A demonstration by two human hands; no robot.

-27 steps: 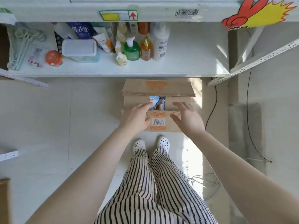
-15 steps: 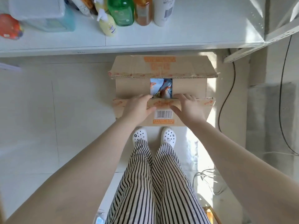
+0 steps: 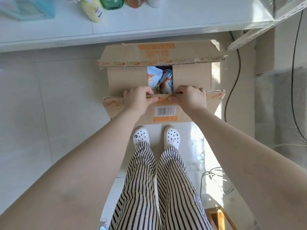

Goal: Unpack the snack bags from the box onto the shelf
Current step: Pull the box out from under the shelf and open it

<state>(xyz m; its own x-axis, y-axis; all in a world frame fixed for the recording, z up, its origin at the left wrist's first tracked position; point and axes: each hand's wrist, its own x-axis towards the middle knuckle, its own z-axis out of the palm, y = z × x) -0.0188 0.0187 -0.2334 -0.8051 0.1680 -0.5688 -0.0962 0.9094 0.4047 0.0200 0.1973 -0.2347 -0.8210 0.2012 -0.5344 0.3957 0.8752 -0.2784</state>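
On a pale tiled floor (image 3: 66, 113), the left hand (image 3: 137, 98) and right hand (image 3: 191, 98) each grip the near flap (image 3: 214, 101) of one cardboard box (image 3: 126, 80). Just beyond them, two snack bags (image 3: 160, 79) show through the gap. Farther off, a white shelf (image 3: 149, 22) holds four bottles (image 3: 94, 12).

We saw the snack bags (image 3: 159, 80) only through the gap between the box (image 3: 126, 80) flaps; the rest lay hidden. The bottles (image 3: 95, 10) at the upper left were cut off by the top edge. The orange print (image 3: 157, 50) was too blurred to read.
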